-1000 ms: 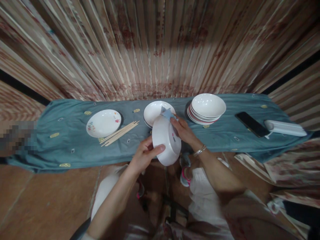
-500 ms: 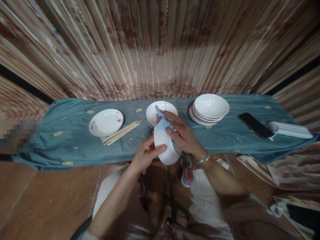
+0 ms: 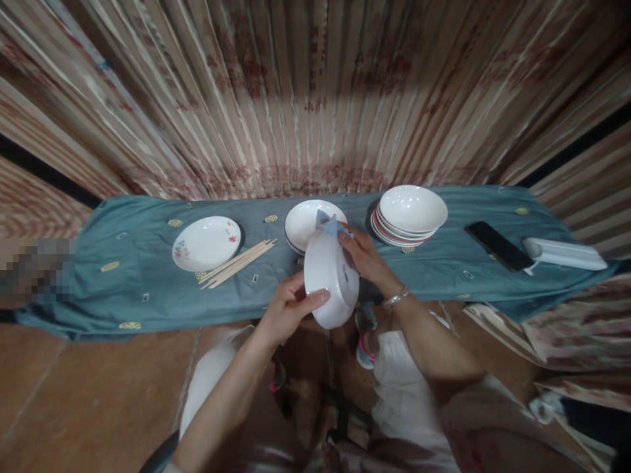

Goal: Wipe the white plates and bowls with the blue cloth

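A white bowl (image 3: 325,282) is tilted on its side in front of the table edge, its outer side and base facing me. My left hand (image 3: 290,307) grips its left side, thumb on the outside and fingers behind it. At the bowl's upper rim, my right hand (image 3: 365,256) is closed on a light blue cloth (image 3: 329,225); part of the cloth lies against the bowl, and some fingers are hidden. Just behind, another white bowl (image 3: 306,222) rests upright on the table, partly covered by the cloth and the held bowl.
A blue-green cloth (image 3: 162,295) covers the narrow table. On the left are a floral plate (image 3: 207,243) and several wooden chopsticks (image 3: 239,265). Stacked bowls (image 3: 413,209), a black phone (image 3: 497,246) and a white device (image 3: 566,254) lie to the right. A pleated curtain (image 3: 315,131) hangs behind.
My right hand has slid with the cloth from the bowl's middle to its upper right rim, uncovering more of the base. My left hand keeps its grip.
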